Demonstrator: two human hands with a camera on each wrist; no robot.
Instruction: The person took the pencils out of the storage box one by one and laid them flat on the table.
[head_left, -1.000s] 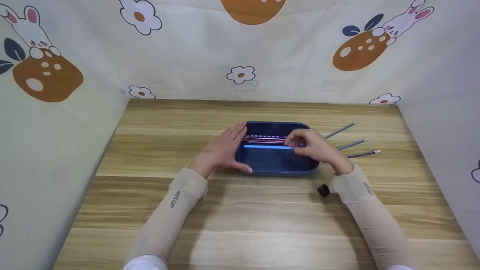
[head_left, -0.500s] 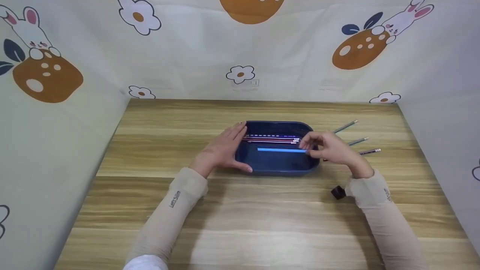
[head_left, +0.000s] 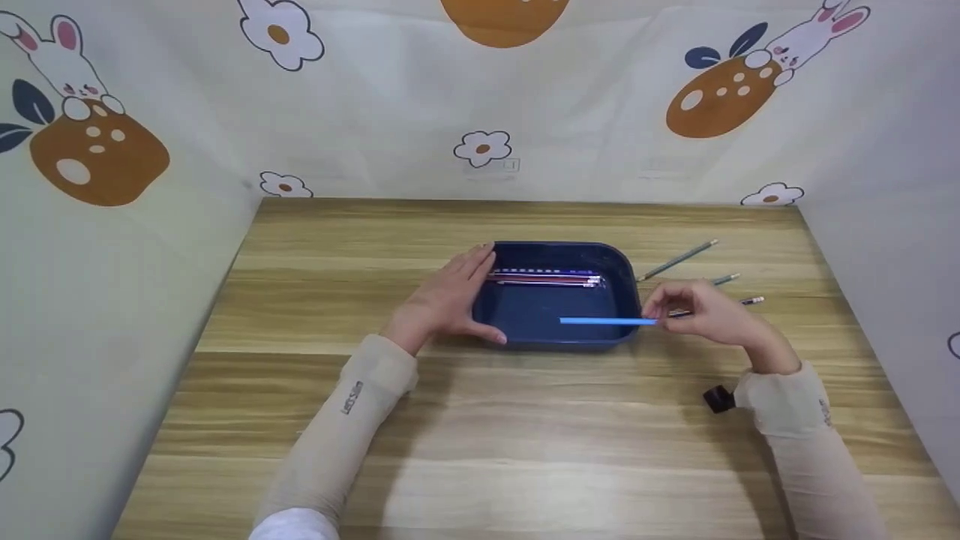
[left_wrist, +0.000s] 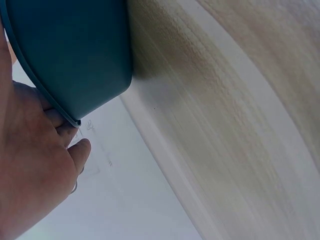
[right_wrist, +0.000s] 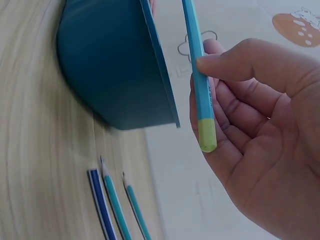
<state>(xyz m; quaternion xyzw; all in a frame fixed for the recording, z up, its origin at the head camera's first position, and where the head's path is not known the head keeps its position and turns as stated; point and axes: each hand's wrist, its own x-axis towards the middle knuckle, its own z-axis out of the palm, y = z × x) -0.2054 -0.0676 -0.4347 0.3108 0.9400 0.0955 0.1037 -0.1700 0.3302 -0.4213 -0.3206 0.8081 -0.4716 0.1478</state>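
Note:
A dark blue box with rounded corners stands on the table. My left hand rests against its left end, fingers along the side and thumb at the near corner. Several pencils lie side by side in the box's far half. Between thumb and fingers my right hand pinches a light blue pencil with a yellow-green end. Held level, that pencil reaches over the box's right rim. In the right wrist view its far tip is out of frame.
Right of the box lie a green pencil, a second green pencil and a dark pencil, the last two partly behind my right hand. A patterned cloth hangs behind the table.
My right hand has moved right and toward me, drawing the light blue pencil away from the others and partly past the box's right rim. My left hand stays put.

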